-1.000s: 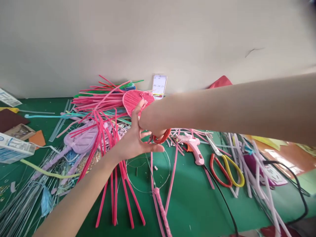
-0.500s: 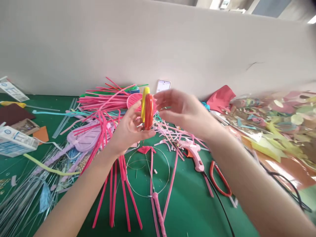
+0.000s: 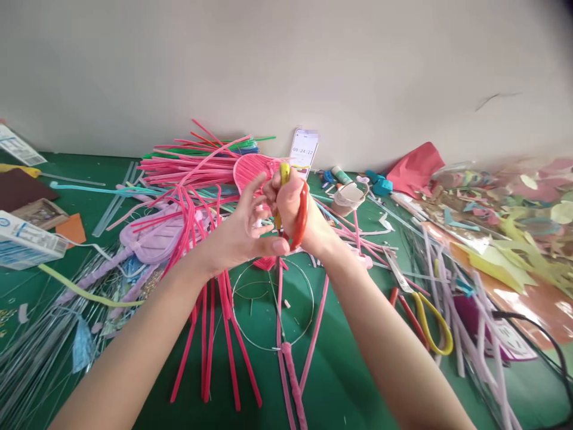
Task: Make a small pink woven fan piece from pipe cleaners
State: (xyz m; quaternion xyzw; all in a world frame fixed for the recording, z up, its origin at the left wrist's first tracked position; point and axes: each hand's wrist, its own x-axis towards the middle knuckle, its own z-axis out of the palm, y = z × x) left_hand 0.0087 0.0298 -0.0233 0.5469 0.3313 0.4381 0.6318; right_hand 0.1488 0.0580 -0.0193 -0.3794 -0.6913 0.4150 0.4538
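My right hand [image 3: 298, 206] is closed around scissors with one yellow and one red handle loop [image 3: 302, 218]. The red loop curves around the outside of the hand and the yellow one rises by the thumb; the blades point down and are mostly hidden. Close on the left, my left hand [image 3: 244, 230] has its fingers apart and bent, its thumb tip by the scissors' lower end. Below both hands, a round wire hoop [image 3: 308, 313] lies on the green table, with a pink wrapped handle [image 3: 293, 376] running toward me.
Pink pipe cleaners [image 3: 188, 173] are heaped at the back left, beside a lilac wrapped piece [image 3: 154, 236]. A phone [image 3: 304, 149] leans against the wall. Other scissors [image 3: 430, 325] lie at right, near paper scraps [image 3: 505, 257]. A glue gun is mostly hidden behind my right forearm.
The scissors have passed from my left hand to my right, which has closed around them. My left hand has opened, and the view has shifted slightly.
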